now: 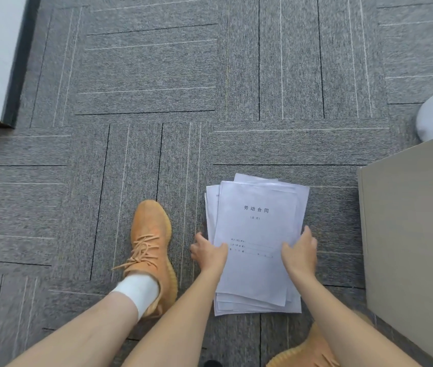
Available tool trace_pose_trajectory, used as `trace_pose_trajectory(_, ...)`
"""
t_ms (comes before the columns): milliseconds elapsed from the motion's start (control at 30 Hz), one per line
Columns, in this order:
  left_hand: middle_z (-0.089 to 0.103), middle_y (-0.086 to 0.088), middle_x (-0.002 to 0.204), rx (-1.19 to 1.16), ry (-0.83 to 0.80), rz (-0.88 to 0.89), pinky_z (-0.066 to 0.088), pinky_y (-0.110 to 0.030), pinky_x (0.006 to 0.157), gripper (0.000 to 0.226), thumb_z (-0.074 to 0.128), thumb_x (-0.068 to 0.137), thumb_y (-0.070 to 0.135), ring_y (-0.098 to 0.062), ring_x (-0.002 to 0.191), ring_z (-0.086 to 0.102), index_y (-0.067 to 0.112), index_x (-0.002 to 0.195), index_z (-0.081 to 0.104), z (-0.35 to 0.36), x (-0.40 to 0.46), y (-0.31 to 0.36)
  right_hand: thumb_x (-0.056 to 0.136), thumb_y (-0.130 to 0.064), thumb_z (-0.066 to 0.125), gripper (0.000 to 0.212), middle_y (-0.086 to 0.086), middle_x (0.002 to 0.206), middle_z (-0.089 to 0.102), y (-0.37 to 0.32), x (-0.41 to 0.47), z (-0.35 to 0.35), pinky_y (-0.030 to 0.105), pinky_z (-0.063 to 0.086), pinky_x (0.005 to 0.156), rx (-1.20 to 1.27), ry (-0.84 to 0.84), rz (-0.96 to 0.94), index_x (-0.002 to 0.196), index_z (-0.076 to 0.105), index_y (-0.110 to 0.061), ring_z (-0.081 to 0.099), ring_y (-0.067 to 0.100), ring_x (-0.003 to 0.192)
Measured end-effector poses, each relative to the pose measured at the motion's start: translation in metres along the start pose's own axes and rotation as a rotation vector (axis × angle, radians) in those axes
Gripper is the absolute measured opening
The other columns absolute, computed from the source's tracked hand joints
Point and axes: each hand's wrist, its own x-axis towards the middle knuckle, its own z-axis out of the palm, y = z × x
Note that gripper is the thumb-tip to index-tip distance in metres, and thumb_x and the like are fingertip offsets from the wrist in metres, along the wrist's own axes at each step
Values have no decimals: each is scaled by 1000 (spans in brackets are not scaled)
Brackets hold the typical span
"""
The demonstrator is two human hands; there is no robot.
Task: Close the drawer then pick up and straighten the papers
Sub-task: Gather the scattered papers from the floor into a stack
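While the papers [256, 234] lie fanned on the carpet [143, 75] near the right cabinet [411, 234], left hand [210, 251] and right hand [300, 250] pinch both side edges; best squeeze inward evenly, then lift and tap square.

Grey carpet tiles [146, 75] with thin light and dark stripes are laid across the floor. An orange laced sneaker [151, 250] with a white sock [138, 291] is planted on them; a second orange sneaker [308, 352] is cut off at the lower edge. A beige cabinet [411, 234] is seen at right.
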Motion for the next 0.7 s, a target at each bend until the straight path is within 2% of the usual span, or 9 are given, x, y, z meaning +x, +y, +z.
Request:
trace_pose_trajectory(67, 59, -11, 122, -103, -77, -18, 48, -36, 89, 50, 66, 72, 19, -31, 108, 57, 18, 117, 43, -7, 6, -4, 92, -11, 54, 67, 19, 152, 34, 2, 4, 1, 52, 44, 105, -20, -19, 44, 153, 28, -4, 47, 40, 131)
trace_pose_trajectory(133, 63, -7, 112, -180, -147, -45, 52, -34, 81, 43, 65, 73, 16, -28, 99, 62, 22, 107, 39, -10, 9, -4, 92, -11, 51, 47, 19, 140, 41, 5, 7, 4, 48, 49, 96, -91, -53, 9, 137, 44, -1, 52, 39, 118)
trace_pose_trajectory(167, 63, -6, 110, -195, -162, -47, 53, -36, 82, 43, 64, 73, 16, -29, 99, 62, 21, 108, 40, -10, 9, -5, 92, -10, 50, 32, 19, 132, 43, 5, 7, 6, 44, 50, 90, -108, -84, -20, 123, 51, -2, 53, 37, 109)
trace_pose_trajectory(233, 65, -7, 110, -199, -186, -30, 53, -36, 86, 41, 64, 75, 12, -28, 99, 63, 13, 113, 50, -9, 12, -7, 93, -6, 47, 4, 17, 122, 44, 4, 5, 10, 37, 44, 78, -132, -170, -73, 96, 48, -8, 49, 31, 94)
trace_pose_trajectory(267, 67, -7, 110, -188, -210, -15, 52, -33, 84, 40, 63, 77, 11, -26, 97, 63, 11, 117, 56, -10, 11, -7, 93, -4, 45, 6, 16, 119, 44, 3, 5, 13, 36, 41, 74, -142, -191, -100, 90, 44, -10, 47, 29, 91)
trace_pose_trajectory(333, 68, -5, 111, -132, -235, 38, 48, -28, 81, 40, 59, 80, 10, -24, 96, 62, 14, 120, 59, -10, 9, -9, 92, -6, 47, 5, 12, 118, 43, 4, 3, 14, 35, 41, 76, -140, -161, -125, 93, 46, -10, 48, 30, 98)
trace_pose_trajectory(467, 68, -5, 115, -179, -327, 85, 54, -37, 88, 44, 62, 79, 6, -27, 102, 65, 16, 122, 56, -17, 9, -9, 88, -17, 59, 25, 15, 128, 42, 11, 3, 8, 41, 49, 88, -204, -23, -70, 112, 51, -9, 48, 35, 112)
trace_pose_trajectory(600, 70, -15, 116, -371, -537, -30, 56, -46, 88, 44, 66, 81, -5, -32, 100, 69, 7, 123, 58, -31, 10, -5, 91, -36, 62, 64, 18, 144, 38, 11, 1, -4, 47, 44, 101, -101, -91, -17, 145, 42, -7, 42, 36, 129)
trace_pose_trajectory(700, 71, -16, 116, -401, -643, -67, 53, -54, 92, 48, 72, 77, -1, -36, 106, 68, 7, 123, 58, -44, 12, -4, 83, -48, 70, 92, 18, 153, 36, 6, 0, -17, 49, 37, 108, -31, -166, 52, 155, 27, -10, 37, 37, 140)
